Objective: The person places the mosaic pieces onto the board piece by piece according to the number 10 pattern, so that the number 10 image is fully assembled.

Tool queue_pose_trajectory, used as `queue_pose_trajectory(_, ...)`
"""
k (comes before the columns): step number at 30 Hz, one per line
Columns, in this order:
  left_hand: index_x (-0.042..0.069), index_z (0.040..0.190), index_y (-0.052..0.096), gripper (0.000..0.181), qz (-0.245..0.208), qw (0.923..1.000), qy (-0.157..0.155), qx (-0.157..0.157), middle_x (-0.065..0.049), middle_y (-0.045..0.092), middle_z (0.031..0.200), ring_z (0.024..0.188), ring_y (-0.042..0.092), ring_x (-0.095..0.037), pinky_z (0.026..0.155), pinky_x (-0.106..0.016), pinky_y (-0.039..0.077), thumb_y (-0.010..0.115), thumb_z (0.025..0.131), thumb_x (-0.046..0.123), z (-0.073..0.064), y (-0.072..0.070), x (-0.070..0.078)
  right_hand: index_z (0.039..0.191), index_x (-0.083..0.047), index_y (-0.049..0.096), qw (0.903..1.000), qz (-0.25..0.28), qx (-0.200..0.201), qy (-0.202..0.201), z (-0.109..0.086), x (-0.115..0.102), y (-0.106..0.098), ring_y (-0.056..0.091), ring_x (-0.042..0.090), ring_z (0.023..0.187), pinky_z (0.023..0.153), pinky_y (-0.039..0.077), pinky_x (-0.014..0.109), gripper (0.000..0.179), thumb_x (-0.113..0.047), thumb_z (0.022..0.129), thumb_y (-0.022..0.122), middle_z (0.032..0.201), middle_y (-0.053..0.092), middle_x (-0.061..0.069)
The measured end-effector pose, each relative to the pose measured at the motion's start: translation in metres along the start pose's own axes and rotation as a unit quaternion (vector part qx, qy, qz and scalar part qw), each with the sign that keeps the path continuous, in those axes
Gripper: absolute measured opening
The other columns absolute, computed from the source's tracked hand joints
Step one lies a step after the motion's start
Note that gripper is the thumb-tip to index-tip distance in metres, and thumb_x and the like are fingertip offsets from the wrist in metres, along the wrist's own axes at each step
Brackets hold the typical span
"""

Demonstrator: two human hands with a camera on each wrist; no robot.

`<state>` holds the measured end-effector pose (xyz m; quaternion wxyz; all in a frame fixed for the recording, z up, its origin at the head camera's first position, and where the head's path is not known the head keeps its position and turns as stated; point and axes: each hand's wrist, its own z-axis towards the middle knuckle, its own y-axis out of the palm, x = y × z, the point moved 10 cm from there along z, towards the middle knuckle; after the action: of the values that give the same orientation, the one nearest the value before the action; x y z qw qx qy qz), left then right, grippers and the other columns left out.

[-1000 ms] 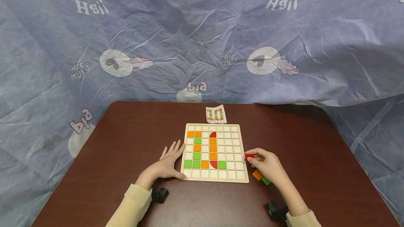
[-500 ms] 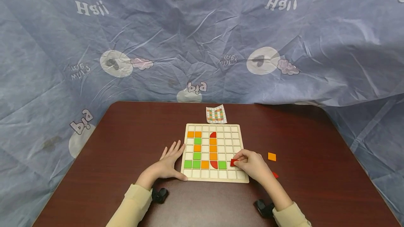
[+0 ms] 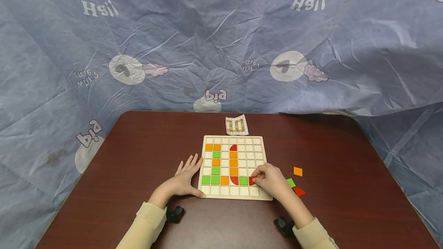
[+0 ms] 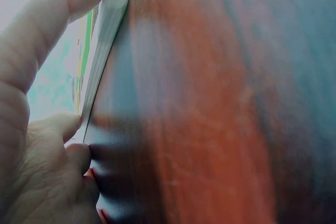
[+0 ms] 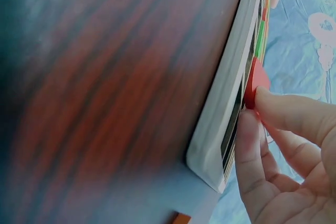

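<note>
A wooden grid board (image 3: 225, 196) holds green and orange square tiles and red quarter-circle tiles in its cells. My right hand (image 3: 271, 180) pinches a red quarter-circle tile (image 3: 252, 181) at a cell in the second row from the front, just right of a green tile (image 3: 243, 181). In the right wrist view this red tile (image 5: 256, 82) stands tilted over the board, between thumb and fingertips. My left hand (image 3: 183, 180) lies with spread, straight fingers against the board's left edge; the left wrist view shows its fingers (image 4: 50, 30) along that edge.
To the right of the board lie loose tiles: an orange square (image 3: 298, 171), a green one (image 3: 291, 182) partly behind my right hand, and a red piece (image 3: 299, 191). A small printed pattern card (image 3: 237, 125) rests behind the board on the dark table (image 3: 166, 133).
My right hand has moved left from beside the board to over it, carrying the red tile to the cell beside the green one. The left hand has stayed put.
</note>
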<state>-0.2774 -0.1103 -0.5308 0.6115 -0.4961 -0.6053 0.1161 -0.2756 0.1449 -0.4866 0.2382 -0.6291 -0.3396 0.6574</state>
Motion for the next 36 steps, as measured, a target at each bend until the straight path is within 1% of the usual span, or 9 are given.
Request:
queue_pose_trajectory(9,0.008,0.159,0.01,0.123,-0.003,1.0,0.001,0.0,-0.016,-0.002,0.166,0.153,-0.007,-0.036,0.121,-0.06,-0.006,0.088,0.07,0.04,-0.001,-0.001,0.002,0.078,-0.009,0.071,0.9999,-0.007,0.012,-0.002,0.002,-0.001,0.001,0.054,0.008,0.07,0.064,0.045,0.02,0.012,-0.003,0.075,0.08,0.078,0.059,0.001)
queue_pose_trajectory(18,0.008,0.159,0.01,0.123,-0.004,1.0,-0.001,-0.001,-0.016,-0.002,0.166,0.153,-0.007,-0.036,0.12,-0.06,-0.005,0.088,0.07,0.04,-0.001,-0.001,0.002,0.07,-0.012,0.069,0.9993,-0.032,0.017,0.002,0.002,0.0,0.002,0.051,0.01,0.068,0.061,0.044,0.021,0.015,-0.005,0.075,0.081,0.074,0.056,-0.001)
queue_pose_trajectory(26,0.008,0.159,0.01,0.123,-0.008,1.0,-0.002,0.0,-0.016,-0.003,0.166,0.153,-0.007,-0.036,0.12,-0.06,-0.006,0.089,0.07,0.04,-0.001,0.0,0.001,0.078,-0.009,0.07,0.9996,-0.025,0.01,0.008,0.001,0.0,0.002,0.052,0.01,0.07,0.064,0.045,0.023,0.011,-0.008,0.077,0.081,0.077,0.058,0.001)
queue_pose_trajectory(30,0.008,0.159,0.01,0.123,-0.011,0.9999,-0.003,0.0,-0.016,-0.003,0.166,0.153,-0.007,-0.036,0.12,-0.06,-0.006,0.089,0.07,0.039,-0.001,0.001,0.001,0.085,-0.01,0.072,0.9994,-0.02,0.019,0.018,0.001,0.007,-0.011,0.054,0.01,0.072,0.065,0.046,0.024,0.007,-0.011,0.081,0.078,0.081,0.06,0.0)
queue_pose_trajectory(33,0.008,0.159,0.01,0.123,-0.008,1.0,-0.002,-0.001,-0.016,-0.003,0.166,0.153,-0.007,-0.036,0.121,-0.06,-0.005,0.089,0.07,0.039,0.0,0.0,0.001,0.091,-0.009,0.073,0.9991,-0.013,0.028,0.028,0.0,0.016,-0.03,0.058,0.012,0.075,0.066,0.048,0.026,0.008,-0.015,0.086,0.074,0.086,0.062,0.002)
queue_pose_trajectory(36,0.008,0.159,0.01,0.122,-0.006,1.0,-0.001,-0.003,-0.017,-0.003,0.166,0.153,-0.007,-0.036,0.121,-0.06,-0.005,0.088,0.07,0.039,0.0,-0.001,0.002,0.099,-0.007,0.073,0.9986,-0.01,0.036,0.037,0.0,0.029,-0.051,0.063,0.017,0.081,0.068,0.051,0.029,0.015,-0.018,0.09,0.072,0.094,0.065,0.007)
